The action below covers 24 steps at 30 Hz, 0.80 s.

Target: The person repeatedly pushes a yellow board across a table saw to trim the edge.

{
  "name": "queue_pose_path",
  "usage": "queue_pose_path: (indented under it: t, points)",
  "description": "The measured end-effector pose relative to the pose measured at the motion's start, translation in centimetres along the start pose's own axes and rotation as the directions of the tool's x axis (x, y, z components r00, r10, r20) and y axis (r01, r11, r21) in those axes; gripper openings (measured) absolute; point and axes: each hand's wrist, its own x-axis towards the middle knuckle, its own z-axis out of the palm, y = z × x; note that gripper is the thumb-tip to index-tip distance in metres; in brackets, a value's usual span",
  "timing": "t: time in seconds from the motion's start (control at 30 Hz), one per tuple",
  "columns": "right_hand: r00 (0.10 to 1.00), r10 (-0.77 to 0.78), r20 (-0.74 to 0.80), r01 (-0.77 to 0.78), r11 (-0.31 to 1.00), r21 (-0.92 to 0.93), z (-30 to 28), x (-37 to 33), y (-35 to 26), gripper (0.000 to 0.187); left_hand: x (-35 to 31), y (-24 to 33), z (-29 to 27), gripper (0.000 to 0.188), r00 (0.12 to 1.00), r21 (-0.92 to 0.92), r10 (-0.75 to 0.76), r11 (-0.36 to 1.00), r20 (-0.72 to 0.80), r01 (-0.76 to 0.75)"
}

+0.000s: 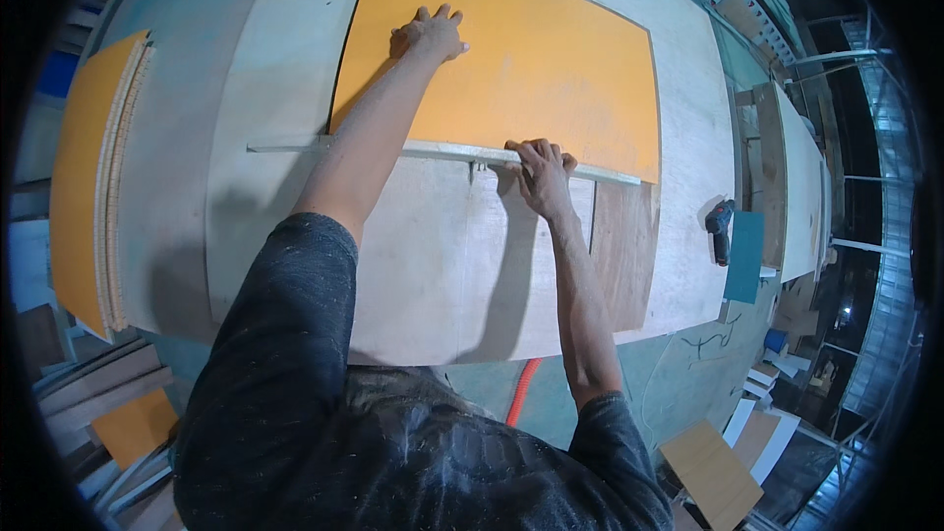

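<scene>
A yellow-orange rectangular panel [551, 59] lies on a pale wooden work table [688, 138]. My left hand [430, 36] rests on its upper left part, fingers spread and holding nothing. Along the panel's near edge runs a long, thin, pale strip [447, 150], its left end sticking out past the panel. My right hand [544, 175] grips this strip right of its middle, fingers curled over it and touching the panel's edge. The strip's material is hard to make out. Part of it is hidden behind my left forearm.
A stack of yellow-faced boards [93, 187] stands at the table's left. A dark cordless drill [721, 231] lies near the right edge, beside a teal board [744, 258]. A brown wood piece [621, 256] lies below the panel's right end. A red hose [524, 391] hangs near my body.
</scene>
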Motion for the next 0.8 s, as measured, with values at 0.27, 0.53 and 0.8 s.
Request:
queue_pose_path:
  t: [0.27,0.53,0.8]
  points:
    - [1.000,-0.007,-0.013,0.008,0.997,0.072,-0.5,8.7,4.4,0.041,8.9,0.7,-2.1,0.075,0.997,0.013,-0.010,1.000,-0.072,0.011]
    - [0.976,0.154,0.156,-0.183,0.964,0.192,-1.9,9.1,2.4,0.047,8.2,-0.3,-0.4,0.075,0.995,0.067,-0.017,0.997,-0.094,0.023]
    - [0.984,0.158,0.081,-0.175,0.945,0.277,-0.1,-5.1,-1.3,0.056,-6.5,0.1,1.5,0.075,0.995,0.077,0.105,0.992,-0.004,-0.104]
